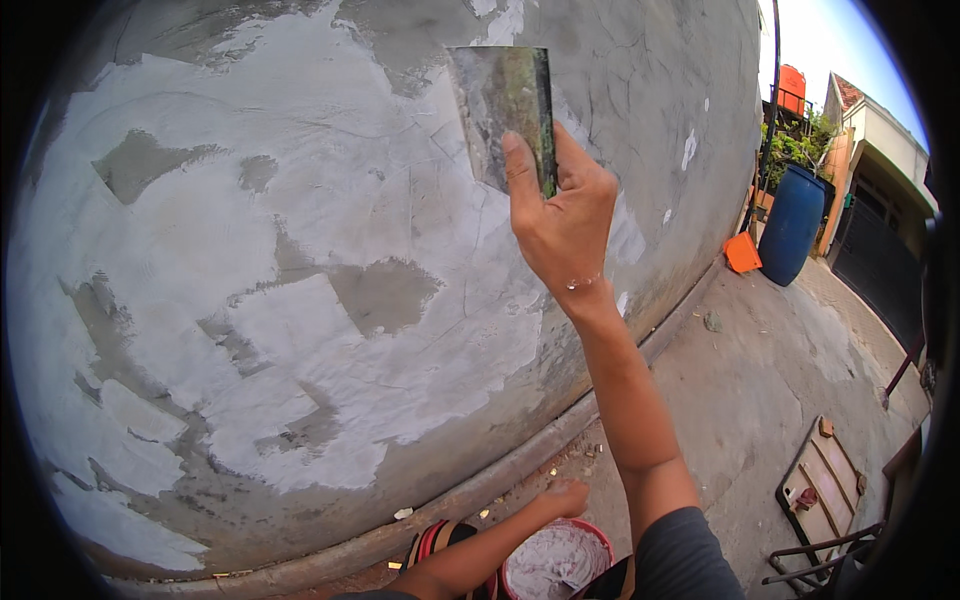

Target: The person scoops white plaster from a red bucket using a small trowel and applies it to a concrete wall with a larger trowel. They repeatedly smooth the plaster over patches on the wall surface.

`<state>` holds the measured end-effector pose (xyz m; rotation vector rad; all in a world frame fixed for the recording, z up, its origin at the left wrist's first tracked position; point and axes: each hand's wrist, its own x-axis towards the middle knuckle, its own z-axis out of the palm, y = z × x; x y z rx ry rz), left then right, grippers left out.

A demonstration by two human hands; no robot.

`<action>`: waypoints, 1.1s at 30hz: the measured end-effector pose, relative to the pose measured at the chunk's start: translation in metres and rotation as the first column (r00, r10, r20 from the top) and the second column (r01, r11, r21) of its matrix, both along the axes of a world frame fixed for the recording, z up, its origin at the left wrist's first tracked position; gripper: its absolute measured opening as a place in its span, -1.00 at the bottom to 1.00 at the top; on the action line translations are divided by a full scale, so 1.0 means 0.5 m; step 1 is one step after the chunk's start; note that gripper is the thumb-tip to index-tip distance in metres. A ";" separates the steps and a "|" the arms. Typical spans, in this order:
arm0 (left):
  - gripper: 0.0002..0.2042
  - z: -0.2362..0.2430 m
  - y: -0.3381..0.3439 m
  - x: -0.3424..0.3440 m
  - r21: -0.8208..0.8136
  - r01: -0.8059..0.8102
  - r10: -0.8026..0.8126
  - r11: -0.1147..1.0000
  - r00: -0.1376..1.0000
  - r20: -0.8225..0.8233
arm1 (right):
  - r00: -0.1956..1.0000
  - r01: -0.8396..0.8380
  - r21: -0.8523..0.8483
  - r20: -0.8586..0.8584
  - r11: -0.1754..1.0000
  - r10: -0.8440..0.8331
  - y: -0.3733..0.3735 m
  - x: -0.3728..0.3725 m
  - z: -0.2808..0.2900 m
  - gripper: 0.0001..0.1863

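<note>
The right hand (pixel 562 220) grips a flat rectangular metal blade (pixel 503 110), thumb across its lower face, pressing it against the grey wall (pixel 300 250). The blade is shiny, smeared with grey-white filler. Patches of pale filler cover the wall. The left hand (pixel 568 497) rests closed on the rim of a red bucket (pixel 556 562) of white paste.

scraper (pixel 505 110): flat rectangular metal blade, smeared grey, pressed flat on wall at 12 o'clock, upright, lower edge gripped | bucket (pixel 557 560): round, red rim, white paste inside, on ground at 6 o'clock, rim touched by hand
</note>
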<state>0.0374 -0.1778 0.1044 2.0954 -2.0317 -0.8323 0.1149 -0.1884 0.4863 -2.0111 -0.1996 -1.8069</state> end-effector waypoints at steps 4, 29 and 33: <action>-0.66 0.004 -0.003 -0.002 -0.029 0.046 -0.046 0.998 0.999 0.002 | 0.871 -0.485 0.304 0.085 0.820 0.483 -0.063 0.013 0.056 -0.78; -0.39 0.107 -0.002 0.009 -0.346 -0.444 -0.004 0.827 0.610 -0.792 | 0.710 -0.342 0.935 0.191 0.094 0.678 -0.241 -0.276 -0.408 -0.58; -0.38 0.097 0.004 -0.053 -0.078 -0.629 0.057 0.774 0.191 -0.980 | 0.780 -0.180 0.972 0.233 -0.149 0.580 -0.229 -0.322 -0.558 -0.62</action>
